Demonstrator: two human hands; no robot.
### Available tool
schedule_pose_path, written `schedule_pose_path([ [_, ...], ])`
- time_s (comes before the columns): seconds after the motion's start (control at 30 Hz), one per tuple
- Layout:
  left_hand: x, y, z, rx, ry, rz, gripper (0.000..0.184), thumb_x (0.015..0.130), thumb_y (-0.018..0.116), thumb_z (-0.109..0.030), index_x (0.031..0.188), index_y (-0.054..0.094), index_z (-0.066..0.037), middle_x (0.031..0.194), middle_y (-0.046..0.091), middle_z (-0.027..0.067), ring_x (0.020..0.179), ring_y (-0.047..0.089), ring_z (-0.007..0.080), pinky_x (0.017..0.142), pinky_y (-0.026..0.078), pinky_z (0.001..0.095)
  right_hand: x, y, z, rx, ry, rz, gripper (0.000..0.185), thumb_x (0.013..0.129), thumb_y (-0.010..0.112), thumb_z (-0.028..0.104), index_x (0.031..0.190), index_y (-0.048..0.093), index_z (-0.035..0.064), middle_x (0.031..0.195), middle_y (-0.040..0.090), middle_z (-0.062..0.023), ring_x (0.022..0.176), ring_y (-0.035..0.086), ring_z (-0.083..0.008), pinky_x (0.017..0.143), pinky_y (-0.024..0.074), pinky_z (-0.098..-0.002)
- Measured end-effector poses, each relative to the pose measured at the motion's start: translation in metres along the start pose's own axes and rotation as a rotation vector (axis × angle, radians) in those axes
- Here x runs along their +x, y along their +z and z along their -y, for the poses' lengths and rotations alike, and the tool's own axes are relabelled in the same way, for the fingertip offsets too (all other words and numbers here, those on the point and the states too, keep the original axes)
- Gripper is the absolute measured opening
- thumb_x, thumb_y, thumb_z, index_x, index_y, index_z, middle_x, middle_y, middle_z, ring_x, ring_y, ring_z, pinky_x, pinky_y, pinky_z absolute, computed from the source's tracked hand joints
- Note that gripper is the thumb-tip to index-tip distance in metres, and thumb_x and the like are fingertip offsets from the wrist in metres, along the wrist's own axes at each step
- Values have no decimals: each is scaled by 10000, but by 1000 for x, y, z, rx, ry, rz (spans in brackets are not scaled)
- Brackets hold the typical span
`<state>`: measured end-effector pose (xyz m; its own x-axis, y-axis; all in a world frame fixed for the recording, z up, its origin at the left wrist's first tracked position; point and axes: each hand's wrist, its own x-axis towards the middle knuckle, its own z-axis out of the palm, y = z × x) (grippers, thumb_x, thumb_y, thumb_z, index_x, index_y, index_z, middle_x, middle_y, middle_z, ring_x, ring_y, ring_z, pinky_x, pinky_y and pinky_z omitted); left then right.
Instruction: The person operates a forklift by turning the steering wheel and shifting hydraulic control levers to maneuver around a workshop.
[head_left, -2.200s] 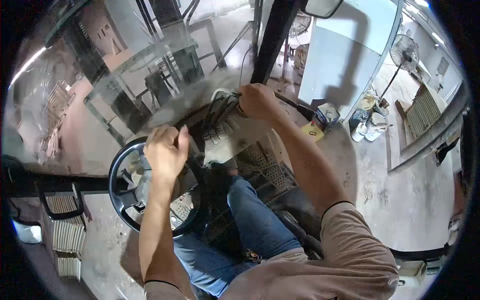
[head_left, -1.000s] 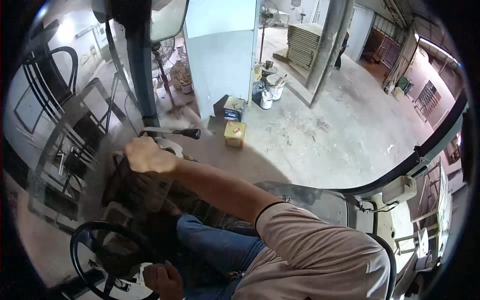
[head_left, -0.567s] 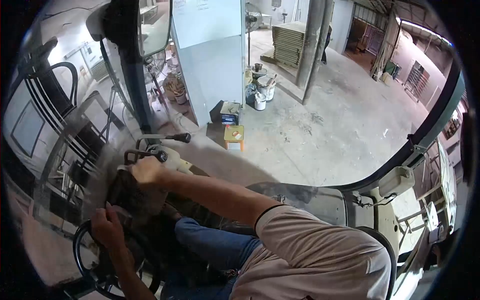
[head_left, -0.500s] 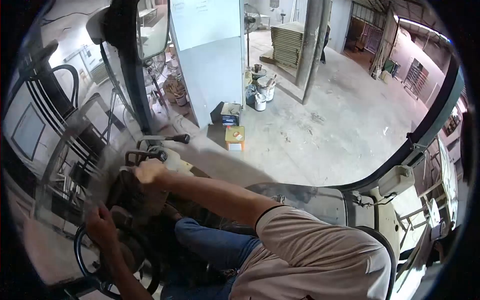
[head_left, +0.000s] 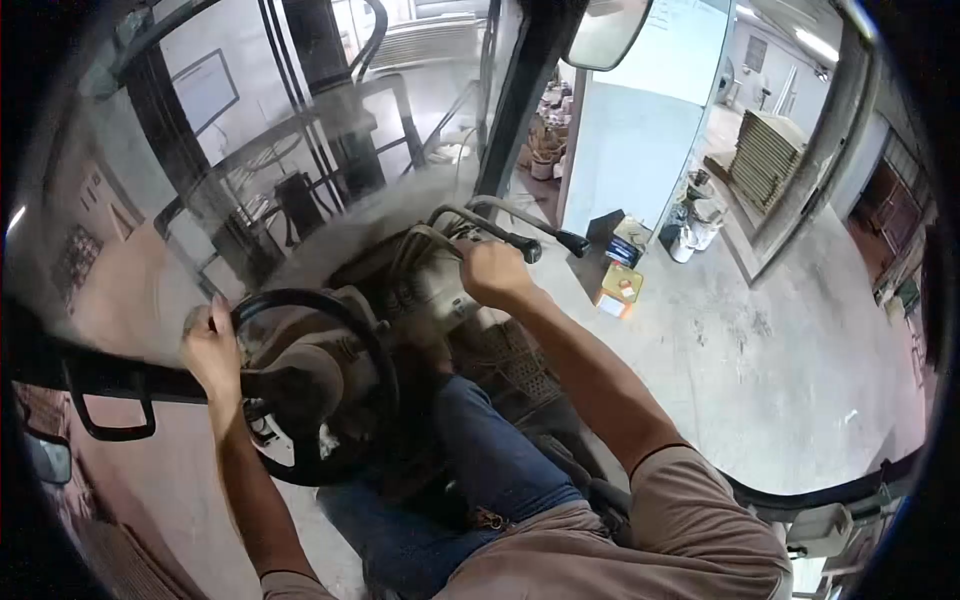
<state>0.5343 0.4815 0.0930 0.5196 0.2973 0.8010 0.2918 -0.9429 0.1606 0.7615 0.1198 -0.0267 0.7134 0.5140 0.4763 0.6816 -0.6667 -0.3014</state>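
My left hand (head_left: 211, 352) is closed at the left side of a black steering wheel (head_left: 378, 352), thumb pointing up; the part of the rim under it is hidden. My right hand (head_left: 496, 275) is wrapped round the end of a control lever (head_left: 432, 234), covering its knob. Just beyond that hand, two more bent levers carry black knobs, a nearer knob (head_left: 527, 247) and a farther knob (head_left: 573, 242). The steering column (head_left: 305, 375) stands in front of my knees, and a ribbed floor plate (head_left: 510, 365) lies beneath my right forearm.
A dusty windshield (head_left: 330, 200) is ahead, with the dark mast and hoses beyond it. Outside to the right stand a pale panel (head_left: 640, 130), a yellow-topped tin (head_left: 622, 283), white buckets (head_left: 690, 240), a stack of boards (head_left: 765, 160) and a post (head_left: 800, 215). A mirror (head_left: 607, 35) hangs above.
My view has swung left, so the wheel and levers sit nearer the middle. My right hand stays at the levers, and my left hand, blurred before, shows clearly at the wheel.
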Motion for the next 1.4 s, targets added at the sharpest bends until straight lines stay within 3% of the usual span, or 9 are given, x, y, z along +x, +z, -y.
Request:
schedule_pose_path([
  [0.07, -17, -14, 14, -22, -37, -87, 347, 1005, 611, -229, 782, 609, 37, 775, 623, 218, 702, 601, 429, 640, 465, 479, 6, -12, 4, 95, 155, 124, 290, 918, 530, 184, 1119, 693, 55, 840, 701, -263, 771, 695, -435, 686, 548, -559],
  [0.3, -81, -46, 41, -40, -171, -76, 308, 994, 625, -155, 771, 586, 54, 729, 558, 219, 678, 544, 397, 637, 441, 482, -7, -9, 15, -14, 9, -93, 241, 923, 558, 182, 1082, 685, 52, 831, 700, -236, 771, 693, -425, 679, 554, -536],
  [0.37, -99, -58, 41, -15, -265, -14, 311, 998, 614, -149, 763, 579, 51, 725, 556, 213, 687, 550, 391, 637, 438, 475, -8, -4, 22, -26, 80, 4, 222, 923, 582, 189, 1077, 671, 57, 839, 699, -226, 780, 693, -421, 694, 559, -526],
  [0.4, -99, -58, 50, -24, -157, -31, 306, 997, 607, -142, 760, 579, 49, 720, 555, 204, 682, 541, 381, 632, 434, 462, -12, 2, 28, -75, 79, -3, 218, 925, 583, 192, 1079, 670, 65, 848, 702, -221, 790, 695, -423, 703, 559, -529],
  [0.5, -83, -59, 34, -75, -262, -46, 336, 993, 628, -173, 721, 549, 9, 703, 553, 160, 672, 558, 349, 639, 452, 437, -12, -26, 48, 14, 141, 66, 230, 932, 568, 188, 1103, 675, 77, 898, 714, -222, 820, 696, -431, 722, 556, -539],
  [0.6, -72, -48, 52, -45, -67, -62, 338, 996, 626, -172, 721, 553, 11, 688, 540, 152, 649, 548, 325, 630, 446, 425, -17, -23, 44, 39, 105, 39, 278, 933, 594, 189, 1175, 672, 76, 931, 722, -243, 871, 697, -444, 791, 545, -547],
  [0.77, -76, -42, 35, -88, -243, -52, 359, 1009, 621, -165, 717, 532, 25, 671, 522, 138, 630, 523, 281, 619, 433, 399, -1, -23, 36, 102, 151, 56, 288, 927, 613, 182, 1189, 671, 79, 972, 728, -214, 896, 696, -437, 806, 548, -537],
  [1.23, -108, -43, 43, 44, -206, -60, 361, 1030, 598, -156, 727, 493, 10, 690, 480, 115, 635, 484, 247, 599, 406, 393, 5, -16, 27, 109, 169, -16, 264, 915, 618, 171, 1138, 721, 73, 953, 730, -211, 862, 704, -426, 785, 568, -519],
  [1.4, -178, -62, 21, -92, -246, -3, 296, 994, 596, -93, 736, 472, -17, 702, 476, 105, 651, 501, 260, 585, 401, 407, 6, -10, 18, 108, 125, -30, 264, 913, 623, 159, 1144, 721, 77, 953, 732, -205, 852, 705, -421, 768, 570, -512],
])
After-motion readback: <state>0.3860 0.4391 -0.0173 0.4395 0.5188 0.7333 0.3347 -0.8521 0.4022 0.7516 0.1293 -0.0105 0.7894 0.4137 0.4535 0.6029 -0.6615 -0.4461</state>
